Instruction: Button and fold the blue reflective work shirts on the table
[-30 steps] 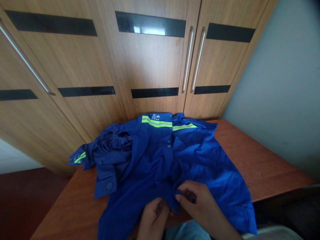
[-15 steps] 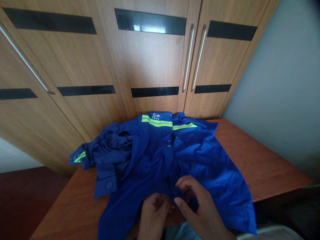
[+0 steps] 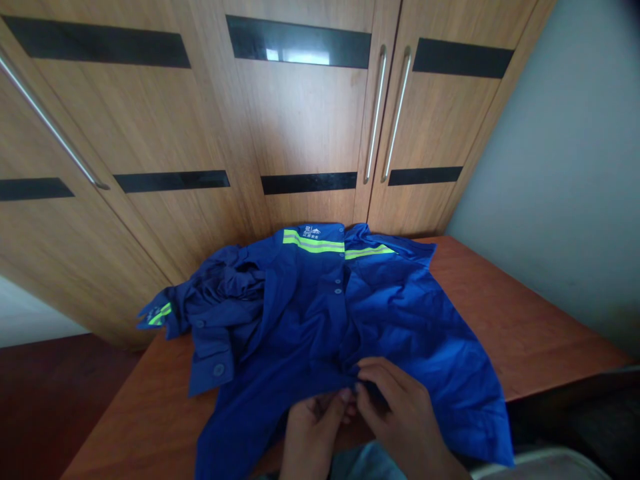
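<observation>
A blue work jacket [image 3: 305,320] with yellow-green reflective strips across its chest lies spread on the wooden tabletop, collar end toward the cupboard. Buttons show along its front placket. At the near hem, my left hand [image 3: 315,430] is closed, thumb and fingers pinching the cloth edge. Just right of it my right hand [image 3: 397,407] has its thumb and forefinger curled onto the same placket edge. The fingertips of both hands nearly meet. Whether a button sits between them is hidden.
To the left lies a bunched dark-blue garment [image 3: 220,293] with a buttoned cuff. Behind stands a wooden cupboard [image 3: 310,120] with metal handles. A grey wall [image 3: 560,173] is at the right. The brown tabletop [image 3: 500,320] ends at a near edge.
My right thumb and fingers have closed in on the placket edge, and the raised fold of cloth between them has flattened. My left thumb has shifted slightly right and up.
</observation>
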The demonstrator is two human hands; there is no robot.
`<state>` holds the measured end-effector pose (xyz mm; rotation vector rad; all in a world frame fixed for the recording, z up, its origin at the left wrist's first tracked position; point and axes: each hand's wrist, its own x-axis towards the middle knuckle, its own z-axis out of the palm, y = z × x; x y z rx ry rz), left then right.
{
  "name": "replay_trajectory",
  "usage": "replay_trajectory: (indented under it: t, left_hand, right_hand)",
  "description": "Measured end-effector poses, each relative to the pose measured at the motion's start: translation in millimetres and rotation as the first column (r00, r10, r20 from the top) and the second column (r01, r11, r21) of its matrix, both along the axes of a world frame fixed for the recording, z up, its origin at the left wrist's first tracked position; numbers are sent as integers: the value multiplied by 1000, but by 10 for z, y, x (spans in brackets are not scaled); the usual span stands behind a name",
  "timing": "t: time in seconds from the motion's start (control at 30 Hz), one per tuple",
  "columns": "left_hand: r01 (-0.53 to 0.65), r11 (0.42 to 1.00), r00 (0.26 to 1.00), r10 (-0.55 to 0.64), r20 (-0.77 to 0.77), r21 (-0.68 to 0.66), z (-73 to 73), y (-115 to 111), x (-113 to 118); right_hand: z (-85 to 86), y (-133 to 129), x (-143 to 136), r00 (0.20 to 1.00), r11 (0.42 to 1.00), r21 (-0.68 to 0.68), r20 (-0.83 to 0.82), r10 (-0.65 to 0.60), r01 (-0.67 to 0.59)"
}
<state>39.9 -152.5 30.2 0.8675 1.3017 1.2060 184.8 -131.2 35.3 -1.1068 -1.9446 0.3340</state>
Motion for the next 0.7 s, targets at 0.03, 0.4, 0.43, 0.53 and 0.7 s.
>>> replay_trajectory:
  t: [0.03, 0.4, 0.43, 0.53, 0.7]
  left_hand:
    - [2, 1000, 1000, -2, -7, -8, 12, -9, -5]
    - [1, 1000, 999, -1, -48, -5, 26, -3, -15]
    - [6, 1000, 1000, -6, -30, -4, 13, -22, -21]
    - [-78, 997, 996, 79, 34, -28, -36, -133, -63]
    - [-125, 983, 991, 131, 39, -135, -52, -274, -97]
  right_hand:
    - [2, 4, -6, 1000, 1000, -9, -11, -9, 9]
    - [139, 12, 30, 987, 973, -204, -138, 85, -112]
    - [156, -1, 51, 983, 965, -218, -144, 118, -147]
    - [205, -50, 126, 954, 925, -255, -182, 239, -280]
    - [264, -75, 168, 925, 872, -334, -259, 279, -357]
